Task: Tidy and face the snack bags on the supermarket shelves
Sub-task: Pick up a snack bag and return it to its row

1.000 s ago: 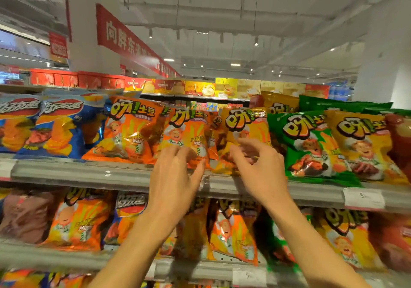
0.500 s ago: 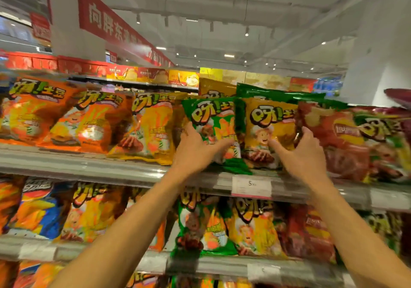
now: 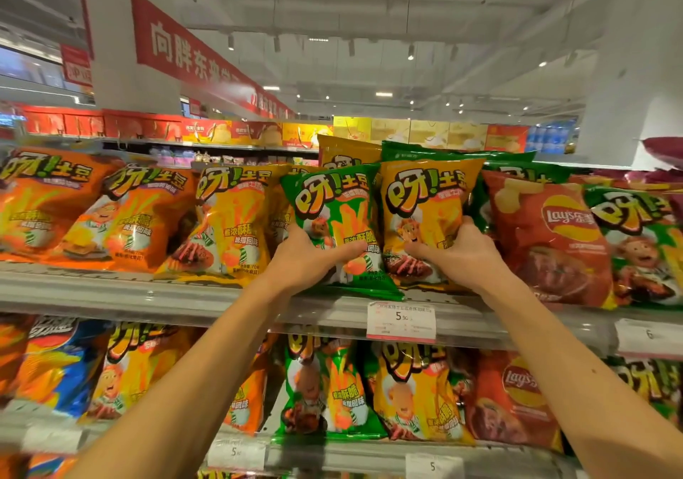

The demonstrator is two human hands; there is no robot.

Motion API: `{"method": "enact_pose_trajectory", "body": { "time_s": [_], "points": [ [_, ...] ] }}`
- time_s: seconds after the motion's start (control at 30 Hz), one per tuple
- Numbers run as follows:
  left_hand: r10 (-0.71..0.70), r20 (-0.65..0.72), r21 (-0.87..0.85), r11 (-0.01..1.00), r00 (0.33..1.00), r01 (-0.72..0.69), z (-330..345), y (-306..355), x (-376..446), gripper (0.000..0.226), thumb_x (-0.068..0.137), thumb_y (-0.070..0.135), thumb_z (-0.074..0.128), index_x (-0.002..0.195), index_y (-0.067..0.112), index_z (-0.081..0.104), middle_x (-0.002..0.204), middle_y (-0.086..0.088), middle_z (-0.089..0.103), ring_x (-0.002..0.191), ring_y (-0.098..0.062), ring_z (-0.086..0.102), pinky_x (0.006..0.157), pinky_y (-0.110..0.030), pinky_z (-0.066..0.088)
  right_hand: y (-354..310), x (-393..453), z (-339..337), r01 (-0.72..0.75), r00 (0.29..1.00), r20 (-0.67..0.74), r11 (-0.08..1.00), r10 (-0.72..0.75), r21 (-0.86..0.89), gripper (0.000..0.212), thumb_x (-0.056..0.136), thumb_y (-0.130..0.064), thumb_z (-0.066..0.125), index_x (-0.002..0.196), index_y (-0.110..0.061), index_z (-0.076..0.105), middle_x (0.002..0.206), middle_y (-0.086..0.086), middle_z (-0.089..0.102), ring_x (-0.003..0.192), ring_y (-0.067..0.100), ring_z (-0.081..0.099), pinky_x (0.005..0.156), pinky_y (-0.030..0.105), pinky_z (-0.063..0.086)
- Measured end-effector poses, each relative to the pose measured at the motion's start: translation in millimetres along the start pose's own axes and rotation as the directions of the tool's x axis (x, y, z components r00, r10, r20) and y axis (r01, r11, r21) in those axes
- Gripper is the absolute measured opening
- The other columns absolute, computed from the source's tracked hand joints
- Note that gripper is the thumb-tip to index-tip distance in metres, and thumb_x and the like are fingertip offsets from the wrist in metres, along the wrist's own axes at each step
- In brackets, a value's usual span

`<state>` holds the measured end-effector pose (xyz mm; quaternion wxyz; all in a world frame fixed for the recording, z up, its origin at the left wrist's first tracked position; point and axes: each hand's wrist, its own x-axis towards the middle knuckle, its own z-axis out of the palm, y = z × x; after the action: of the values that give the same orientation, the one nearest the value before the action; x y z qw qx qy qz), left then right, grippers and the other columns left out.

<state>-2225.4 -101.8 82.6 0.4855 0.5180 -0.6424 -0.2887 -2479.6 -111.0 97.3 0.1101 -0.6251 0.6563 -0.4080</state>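
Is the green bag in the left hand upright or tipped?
Roughly upright: the green bag stands on the shelf edge, logo on top, front facing out, left hand holding its lower part.

The left hand (image 3: 306, 256) covered the lower left corner of the glossy green snack bag (image 3: 340, 227), its fingers tucked out of sight behind it, and the right hand (image 3: 454, 253) hid the lower right of the glossy yellow snack bag (image 3: 425, 216) the same way. The fine print on the white paper price tag (image 3: 401, 321) was too small to read (only the big "5" came through). The orange foil bags (image 3: 40, 201) ran off the left edge, and the bottom metal shelf rail (image 3: 332, 458) was blurred.
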Motion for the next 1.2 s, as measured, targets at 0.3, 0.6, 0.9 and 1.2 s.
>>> {"method": "enact_pose_trajectory", "body": {
  "time_s": [0.3, 0.6, 0.9, 1.2],
  "points": [
    [0.069, -0.016, -0.013, 0.997, 0.997, -0.070, -1.6, 0.0, -7.5, 0.033, 0.072, 0.054, 0.082, 0.095, 0.031, 0.075, 0.088, 0.021, 0.076, 0.082, 0.007, 0.069, 0.078, -0.026, 0.051, -21.2, -22.2, -14.7, 0.033, 0.973, -0.222, 0.987, -0.067, -0.155, 0.108, 0.067, -0.078, 0.071, 0.144, -0.014, 0.032, 0.132, 0.013, 0.057, 0.120, 0.043, 0.057, 0.095, 0.055, 0.050],
    [0.152, -0.011, -0.029, 0.988, 0.988, -0.152, 39.7, 24.6, -1.9, 0.036, 0.068, 0.054, 0.085, 0.093, 0.032, 0.073, 0.086, 0.020, 0.075, 0.080, 0.003, 0.069, 0.075, -0.024, 0.051, 17.1, -69.0, -80.8, 0.089, 0.952, -0.302, 0.991, -0.055, 0.102, 0.096, 0.065, -0.067, 0.080, 0.140, -0.022, 0.041, 0.133, -0.002, 0.061, 0.119, 0.026, 0.060, 0.093, 0.040, 0.046],
    [0.089, 0.047, 0.049, 0.995, 0.995, -0.092, 128.1, 59.7, 9.3, 0.091, 0.057, 0.064, 0.086, 0.117, 0.016, 0.037, 0.108, 0.007, 0.059, 0.103, -0.017, 0.057, 0.083, -0.032, 0.046, 53.8, -117.3, -116.0, 0.059, 0.944, -0.328, 0.967, 0.027, 0.249, 0.094, 0.053, -0.069, 0.077, 0.133, -0.030, 0.045, 0.112, -0.023, 0.059, 0.108, 0.016, 0.059, 0.089, 0.036, 0.041],
    [0.076, 0.274, 0.252, 0.956, 0.959, -0.148, 84.5, 54.3, -3.8, 0.094, 0.061, 0.064, 0.083, 0.130, 0.013, 0.046, 0.116, 0.006, 0.062, 0.101, -0.013, 0.061, 0.086, -0.029, 0.054, 25.1, -120.5, -83.9, 0.106, 0.960, -0.279, 0.956, -0.027, 0.272, 0.098, 0.053, -0.074, 0.077, 0.137, -0.035, 0.046, 0.120, -0.021, 0.061, 0.114, 0.013, 0.058, 0.092, 0.035, 0.043]
  ]
}}
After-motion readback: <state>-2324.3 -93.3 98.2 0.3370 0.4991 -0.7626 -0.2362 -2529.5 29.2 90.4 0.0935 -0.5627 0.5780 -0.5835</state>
